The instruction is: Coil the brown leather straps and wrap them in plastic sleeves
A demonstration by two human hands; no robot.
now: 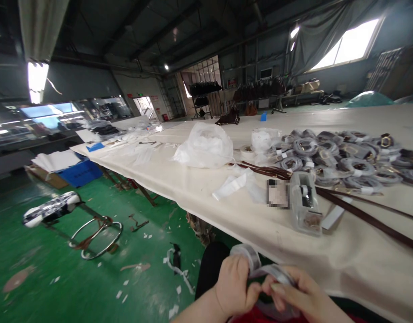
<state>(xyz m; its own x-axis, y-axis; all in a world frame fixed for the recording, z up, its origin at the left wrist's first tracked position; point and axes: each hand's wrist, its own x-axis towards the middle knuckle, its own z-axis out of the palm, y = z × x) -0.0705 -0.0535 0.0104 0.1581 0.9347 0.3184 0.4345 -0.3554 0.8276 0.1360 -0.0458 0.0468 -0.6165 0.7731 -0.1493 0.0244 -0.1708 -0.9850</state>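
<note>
In front of my lap, at the table's near edge, both hands work on a translucent plastic-wrapped strap (246,256), looped in places. My left hand (234,285) is closed round its left part. The fingers of my right hand (299,291) pinch its right part, close to my left thumb. What lies inside the wrapping is blurred. Just beyond my hands, a clear tape dispenser (305,204) stands on the table. Behind it lies a heap of similar plastic-wrapped coils (331,154), some showing gold-coloured buckles. Brown straps (371,217) stretch along the table to the right.
A white plastic bag (206,146) and a roll of tape (247,150) rest on the cream-covered table (199,190). A strip of white film (235,184) lies nearer. To the left, a stool (53,208) and a blue bin (80,172) occupy the green floor.
</note>
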